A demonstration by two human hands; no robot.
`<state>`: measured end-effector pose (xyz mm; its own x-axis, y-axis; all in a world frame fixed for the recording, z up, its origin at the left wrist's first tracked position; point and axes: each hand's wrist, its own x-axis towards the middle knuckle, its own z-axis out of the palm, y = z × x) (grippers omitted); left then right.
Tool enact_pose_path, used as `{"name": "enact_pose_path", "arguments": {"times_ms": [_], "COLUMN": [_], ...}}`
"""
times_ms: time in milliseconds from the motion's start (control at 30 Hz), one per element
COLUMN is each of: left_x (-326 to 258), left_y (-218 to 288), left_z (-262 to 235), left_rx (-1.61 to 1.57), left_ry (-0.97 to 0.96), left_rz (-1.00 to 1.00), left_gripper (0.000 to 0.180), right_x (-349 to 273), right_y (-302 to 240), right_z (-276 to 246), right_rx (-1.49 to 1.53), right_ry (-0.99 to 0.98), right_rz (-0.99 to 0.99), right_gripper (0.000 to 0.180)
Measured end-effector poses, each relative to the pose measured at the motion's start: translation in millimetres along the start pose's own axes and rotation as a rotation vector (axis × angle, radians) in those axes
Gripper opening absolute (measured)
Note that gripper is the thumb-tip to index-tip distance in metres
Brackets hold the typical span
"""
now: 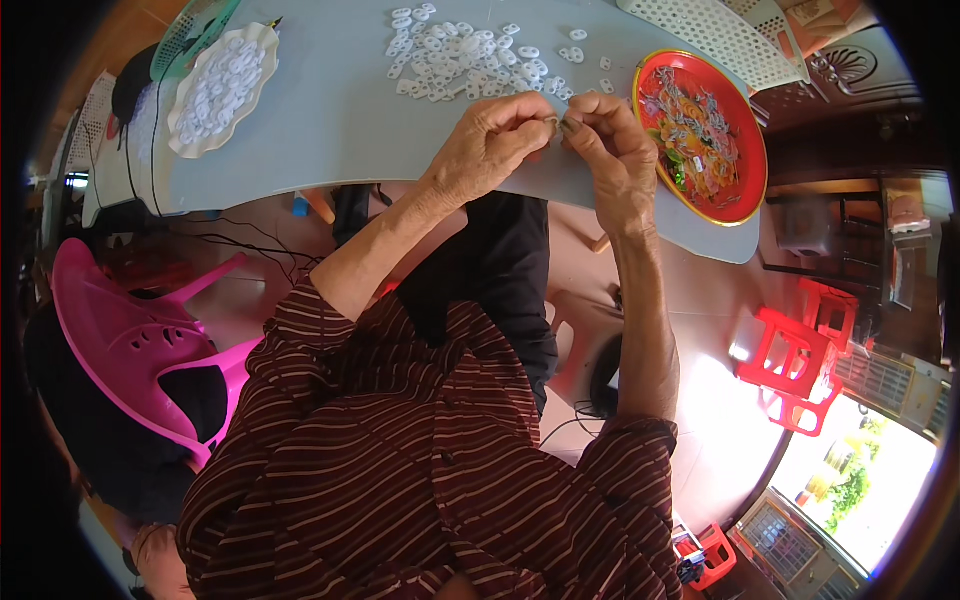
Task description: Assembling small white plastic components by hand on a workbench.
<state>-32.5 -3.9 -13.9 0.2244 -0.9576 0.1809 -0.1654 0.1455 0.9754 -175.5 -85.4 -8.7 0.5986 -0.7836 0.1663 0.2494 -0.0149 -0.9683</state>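
Observation:
Above the near edge of the grey table, my two hands meet almost fingertip to fingertip. My left hand is closed in a pinch, with thumb against forefinger. My right hand pinches just beside it, its thumb and forefinger pressed together. Whatever sits between the fingertips is too small to make out. Just beyond my hands lies a loose pile of small white plastic pieces with holes. To the right of my right hand stands a round red tray with a gold rim, holding many thin, silvery small parts.
On the left of the table a white scalloped dish is heaped with similar white pieces, beside a green basket. A white perforated basket stands at the far right. A pink plastic chair and red stools are on the floor.

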Motion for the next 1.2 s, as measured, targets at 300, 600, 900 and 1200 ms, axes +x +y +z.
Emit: {"name": "enact_pose_path", "arguments": {"times_ms": [300, 600, 900, 1200], "left_x": [-2, -4, -1, -3], "left_y": [2, -2, 0, -6], "left_z": [2, 6, 2, 5], "left_rx": [-0.072, 0.021, -0.08, -0.009], "left_ry": [0.011, 0.076, 0.047, 0.048], "left_rz": [-0.002, 0.073, 0.019, 0.124], "left_gripper": [0.015, 0.012, 0.014, 0.012], "right_x": [-1, -3, 0, -3], "right_y": [-3, -3, -10, -2], "right_z": [-5, -1, 2, 6], "right_rx": [-0.257, -0.246, -0.114, -0.173], "right_ry": [-0.02, -0.014, -0.052, 0.067], "right_rz": [0.019, 0.03, 0.063, 0.027], "right_gripper": [0.014, 0.017, 0.017, 0.017]}}
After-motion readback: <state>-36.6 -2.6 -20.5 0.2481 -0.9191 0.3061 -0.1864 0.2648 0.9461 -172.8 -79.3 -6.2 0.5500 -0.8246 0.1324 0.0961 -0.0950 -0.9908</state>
